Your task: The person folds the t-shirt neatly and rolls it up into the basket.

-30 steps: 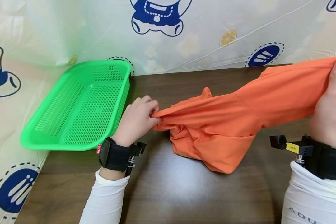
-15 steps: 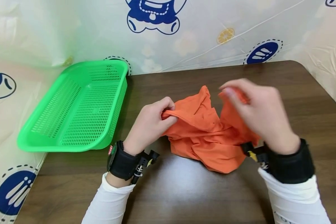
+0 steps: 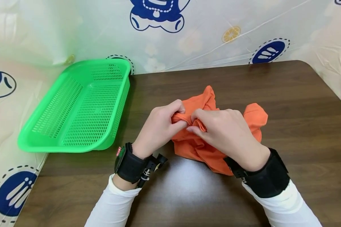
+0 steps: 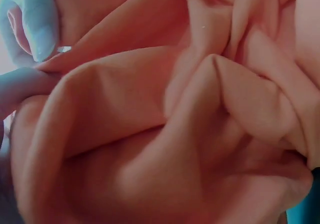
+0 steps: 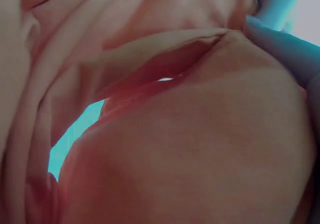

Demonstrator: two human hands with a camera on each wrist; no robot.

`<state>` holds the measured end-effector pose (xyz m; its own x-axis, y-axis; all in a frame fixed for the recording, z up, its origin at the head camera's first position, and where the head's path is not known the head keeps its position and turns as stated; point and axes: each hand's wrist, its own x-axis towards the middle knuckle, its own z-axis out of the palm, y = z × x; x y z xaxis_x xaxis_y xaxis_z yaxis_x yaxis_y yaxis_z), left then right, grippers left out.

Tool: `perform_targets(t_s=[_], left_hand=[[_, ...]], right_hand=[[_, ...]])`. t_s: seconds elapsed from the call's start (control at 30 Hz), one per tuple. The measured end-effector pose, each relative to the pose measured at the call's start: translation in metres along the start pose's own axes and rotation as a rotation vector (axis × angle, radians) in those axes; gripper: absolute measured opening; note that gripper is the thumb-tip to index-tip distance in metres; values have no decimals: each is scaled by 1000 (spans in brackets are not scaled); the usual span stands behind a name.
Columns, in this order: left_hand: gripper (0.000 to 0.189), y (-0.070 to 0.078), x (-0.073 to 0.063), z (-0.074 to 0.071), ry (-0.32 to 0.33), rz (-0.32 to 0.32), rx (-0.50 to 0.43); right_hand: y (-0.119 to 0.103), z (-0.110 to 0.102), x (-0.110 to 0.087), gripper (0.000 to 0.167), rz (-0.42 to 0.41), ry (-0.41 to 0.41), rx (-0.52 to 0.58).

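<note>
A crumpled orange shirt (image 3: pixel 193 149) lies bunched on the brown table between both hands. My left hand (image 3: pixel 160 127) pinches a fold of it between thumb and curled fingers. Just to the right, my right hand (image 3: pixel 228 134) pinches another gathered fold close to the left fingertips. One rounded end of the shirt sticks out beyond the right wrist. Folds of the shirt (image 4: pixel 145 119) fill the left wrist view, with fingers (image 4: pixel 42 34) at its left edge. In the right wrist view, the cloth (image 5: pixel 195 144) is pinched near a thumb or finger at upper right.
A green perforated plastic basket (image 3: pixel 110 132) stands at the left of the table (image 3: pixel 301 104), holding nothing. Behind the table hangs a pale printed plastic sheet (image 3: pixel 204 47). Black straps with small cameras sit on both wrists.
From far right, where it held out one end of the shirt, my right hand has come in beside the left and now pinches a fold there. My left hand has shifted slightly right, still gripping.
</note>
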<state>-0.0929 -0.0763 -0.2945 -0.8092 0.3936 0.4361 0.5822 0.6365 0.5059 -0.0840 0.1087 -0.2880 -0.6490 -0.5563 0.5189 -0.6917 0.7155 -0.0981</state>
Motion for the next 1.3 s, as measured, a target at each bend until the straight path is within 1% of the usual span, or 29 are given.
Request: perform_targets(t_s=[0.13, 0.23, 0.33, 0.4, 0.57, 0.67, 0.83, 0.97, 1.07, 1.13, 1.23, 1.3], left_hand=[[15, 0, -1, 1, -3, -4, -31], [15, 0, -2, -1, -27, 0, -35], [14, -3, -2, -6, -50, -12, -7], [11, -6, -1, -10, -54, -22, 26], [11, -13, 0, -22, -2, -75, 139], [12, -16, -2, -28, 25, -100, 164], [10, -20, -3, -33, 47, -83, 202], [11, -24, -5, -36, 78, -74, 225], [12, -25, -6, -38, 82, -71, 239], [15, -26, -7, -39, 79, -94, 263], [19, -27, -8, -41, 70, -151, 298], [22, -28, -8, -42, 67, -187, 297]], right_hand=[[0, 3, 1, 23, 15, 0, -65], [3, 2, 2, 15, 13, 28, -54], [9, -5, 2, 10, 27, 45, -38], [14, -11, 1, 12, 50, 44, -37], [26, -25, -1, 16, 146, 33, -62], [33, -32, -4, 14, 217, 28, -74], [44, -42, -9, 16, 313, -2, -90], [54, -49, -14, 17, 373, 27, -111], [61, -53, -18, 17, 406, 37, -121], [65, -56, -19, 18, 437, 35, -122], [72, -60, -22, 21, 496, 50, -116], [75, -63, -24, 22, 526, 66, -105]])
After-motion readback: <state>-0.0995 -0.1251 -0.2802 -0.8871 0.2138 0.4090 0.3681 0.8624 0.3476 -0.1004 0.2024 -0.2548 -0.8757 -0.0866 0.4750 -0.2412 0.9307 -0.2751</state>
